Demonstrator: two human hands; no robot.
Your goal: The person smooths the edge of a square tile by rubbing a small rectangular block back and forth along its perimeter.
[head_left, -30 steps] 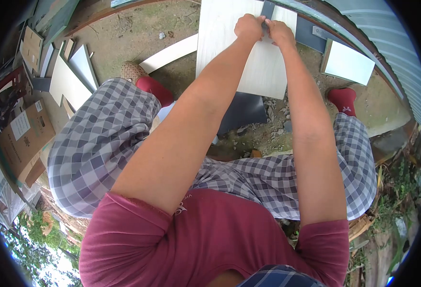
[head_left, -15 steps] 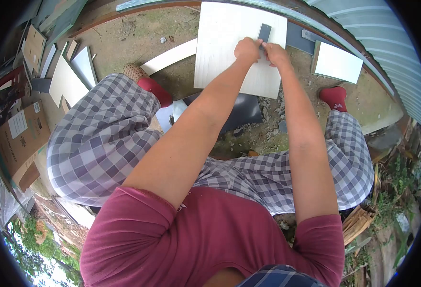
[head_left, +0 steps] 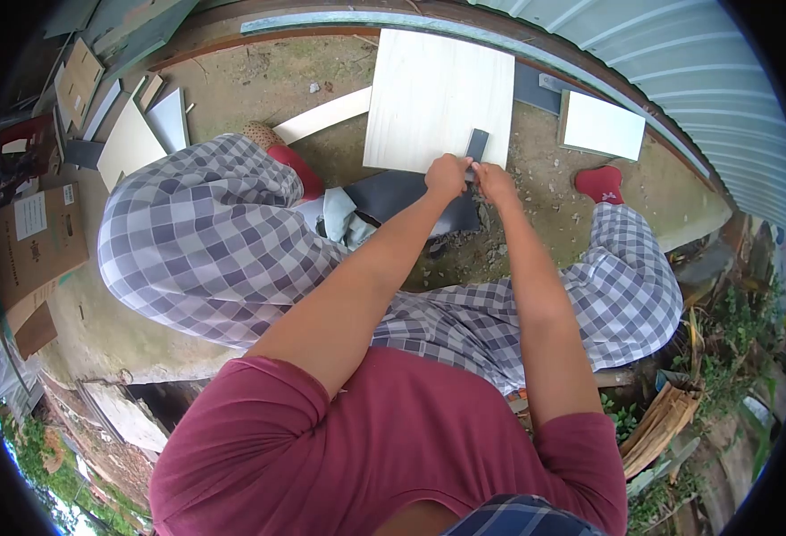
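Observation:
A pale, wood-grained board (head_left: 433,89) lies on the ground between my feet. Near its closest right corner, a flat dark-grey bar (head_left: 477,141) rests on the surface, pointing away from me. My left hand (head_left: 447,177) is closed at the near end of the bar, fingers partly hidden. My right hand (head_left: 497,184) meets it from the other side, also closed on that end. What kind of tool the bar is cannot be made out. A dark glossy sheet (head_left: 447,217) shows beneath the board's near edge.
A crumpled pale cloth (head_left: 339,214) lies beside my left leg. A white-topped panel (head_left: 606,125) sits right of the board, and a narrow pale strip (head_left: 326,114) to its left. Offcuts (head_left: 129,143) and a cardboard box (head_left: 40,237) stand farther left. Corrugated metal (head_left: 679,62) borders the right.
Both hands and the bar have come toward me, from the board's upper right area to its near edge. The camera view has shifted slightly too.

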